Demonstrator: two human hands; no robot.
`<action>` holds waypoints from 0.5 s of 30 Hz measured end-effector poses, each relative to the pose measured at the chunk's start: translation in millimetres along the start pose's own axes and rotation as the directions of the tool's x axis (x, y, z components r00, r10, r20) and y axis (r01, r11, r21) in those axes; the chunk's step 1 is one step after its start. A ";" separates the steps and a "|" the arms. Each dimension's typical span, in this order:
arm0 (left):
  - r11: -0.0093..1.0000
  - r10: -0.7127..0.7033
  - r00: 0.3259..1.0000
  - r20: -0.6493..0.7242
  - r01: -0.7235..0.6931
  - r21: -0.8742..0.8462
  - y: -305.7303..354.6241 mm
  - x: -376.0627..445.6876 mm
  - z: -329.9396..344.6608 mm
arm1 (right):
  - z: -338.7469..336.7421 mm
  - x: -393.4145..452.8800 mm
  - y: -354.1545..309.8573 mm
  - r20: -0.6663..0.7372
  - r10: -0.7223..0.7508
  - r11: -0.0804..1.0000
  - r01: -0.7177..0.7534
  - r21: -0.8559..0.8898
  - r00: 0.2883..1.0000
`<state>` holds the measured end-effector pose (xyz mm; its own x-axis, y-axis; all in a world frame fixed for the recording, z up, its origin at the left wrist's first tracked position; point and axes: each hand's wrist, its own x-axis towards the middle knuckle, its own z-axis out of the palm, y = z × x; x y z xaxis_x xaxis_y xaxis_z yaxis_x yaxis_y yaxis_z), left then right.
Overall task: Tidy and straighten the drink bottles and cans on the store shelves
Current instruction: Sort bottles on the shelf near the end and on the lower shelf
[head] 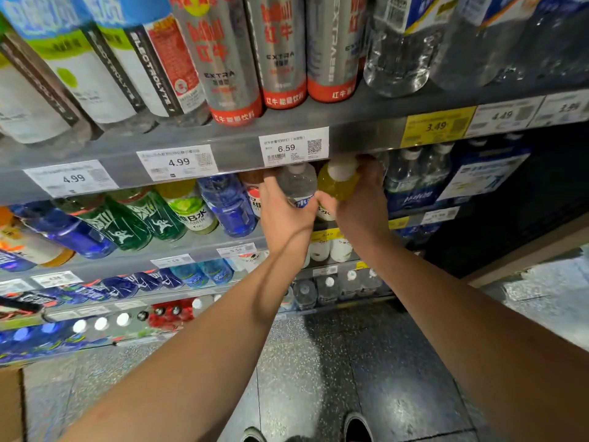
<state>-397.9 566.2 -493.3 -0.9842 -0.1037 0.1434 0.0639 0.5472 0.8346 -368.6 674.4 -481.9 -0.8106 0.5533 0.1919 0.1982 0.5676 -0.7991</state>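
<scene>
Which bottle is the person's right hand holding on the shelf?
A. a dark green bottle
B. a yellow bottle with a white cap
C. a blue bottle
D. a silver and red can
B: the right hand is wrapped round the yellow bottle with a white cap, just under the shelf edge, while the left hand grips the clear bottle beside it.

three silver energy drink bottles (280, 52) on top shelf. two hands (288, 215) reaching, two green bottles (127, 218) below. three white price tags (293, 147).
</scene>
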 end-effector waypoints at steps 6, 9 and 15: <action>0.998 0.007 0.999 0.035 -0.010 0.070 3.2 1.0 -0.1 | -11.5 -29.6 12.2 -0.064 0.056 0.998 -0.058 -0.029 0.996; 0.991 -0.009 0.999 0.044 0.003 0.134 9.8 5.6 6.0 | -21.2 -36.7 19.4 -0.035 0.174 0.970 -0.165 0.181 0.984; 0.988 -0.105 0.994 0.019 0.102 0.112 14.3 13.2 13.1 | -46.9 -54.6 34.3 -0.105 0.244 0.942 -0.209 0.264 0.964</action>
<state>-412.2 583.6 -486.4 -0.9884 -0.1453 0.0449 -0.0562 0.6235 0.7798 -291.8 692.2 -493.1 -0.6754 0.7358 0.0499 0.2111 0.2577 -0.9429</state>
